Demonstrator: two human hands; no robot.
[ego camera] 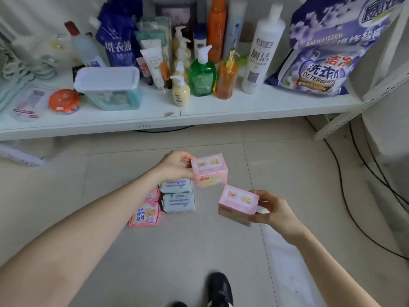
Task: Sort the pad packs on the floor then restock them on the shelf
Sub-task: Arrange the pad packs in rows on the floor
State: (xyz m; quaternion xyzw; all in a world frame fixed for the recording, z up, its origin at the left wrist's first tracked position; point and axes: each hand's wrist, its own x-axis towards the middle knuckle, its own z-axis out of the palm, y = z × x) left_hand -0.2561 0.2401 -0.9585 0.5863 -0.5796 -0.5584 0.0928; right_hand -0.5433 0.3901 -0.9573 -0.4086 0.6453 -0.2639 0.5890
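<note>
Left grip pinches upper pink pack at its left edge. Right grip holds lower pink pack at its right end. Both held above the floor.

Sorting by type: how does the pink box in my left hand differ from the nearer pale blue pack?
The pink box is square-edged and gripped by the left hand; the nearer pale blue pack is soft, flatter and lies on the floor. Both carry printed labels.
</note>
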